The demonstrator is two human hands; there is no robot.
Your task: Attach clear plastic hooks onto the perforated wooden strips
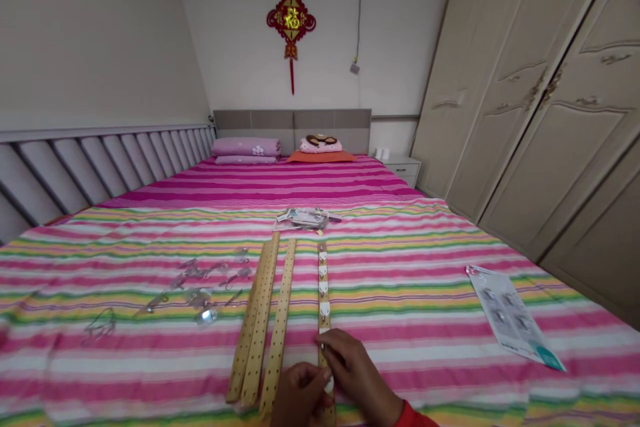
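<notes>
Evidently the perforated wooden strip (324, 323), lined with white plastic hooks (323, 288), runs toward the near edge of the striped bedspread (400, 340), with both hands holding its near end steady. The left hand (300, 397) curls around it, fingers together, while the right hand (357, 370), below a red sleeve (413, 415), pinches it. Other perforated strips (277, 327) lie just beside it.

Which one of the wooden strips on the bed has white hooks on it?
The rightmost strip, which the right hand touches. The other strips show only bare holes, with no hooks.
</notes>
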